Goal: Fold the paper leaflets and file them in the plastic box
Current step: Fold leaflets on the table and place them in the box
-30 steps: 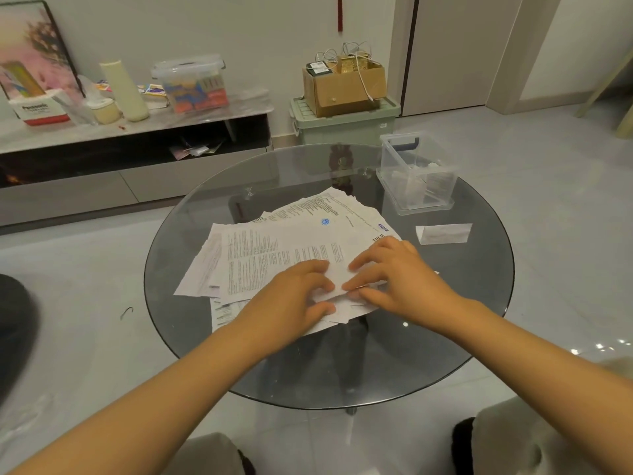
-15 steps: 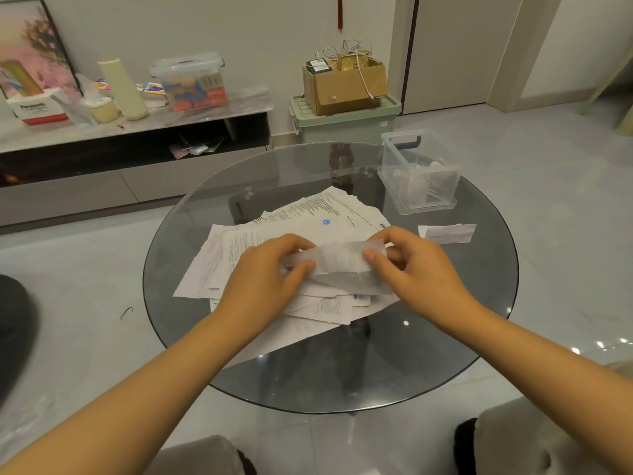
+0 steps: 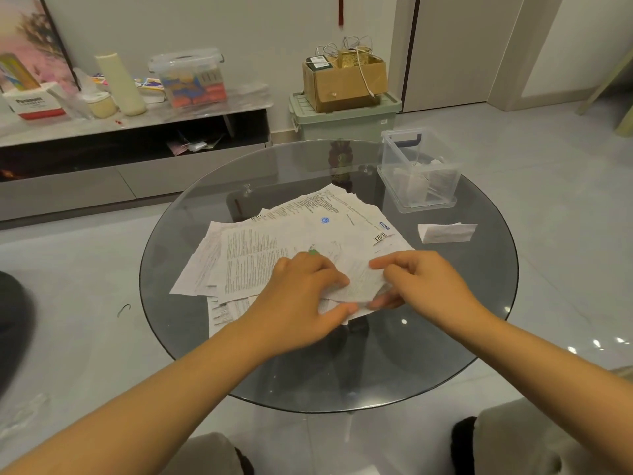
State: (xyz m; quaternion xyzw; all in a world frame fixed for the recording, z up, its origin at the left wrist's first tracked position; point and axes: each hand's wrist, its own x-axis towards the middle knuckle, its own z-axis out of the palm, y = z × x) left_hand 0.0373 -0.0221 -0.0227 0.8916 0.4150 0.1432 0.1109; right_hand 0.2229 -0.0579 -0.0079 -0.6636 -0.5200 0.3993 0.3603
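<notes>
Folding under way at frame centre: a leaflet (image 3: 359, 284), lifted half a sec ago, is pinched in left hand (image 3: 301, 303) & right hand (image 3: 421, 286) grip above pile (image 3: 274, 248); plastic box (image 3: 419, 173) waits upper right on bench (image 3: 445, 320).

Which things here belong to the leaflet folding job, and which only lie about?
Job: white paper leaflet in both hands; loose leaflet pile; clear plastic box; folded white leaflet.
Lying about: brown cardboard box; green storage crate; cream cylinder.
</notes>
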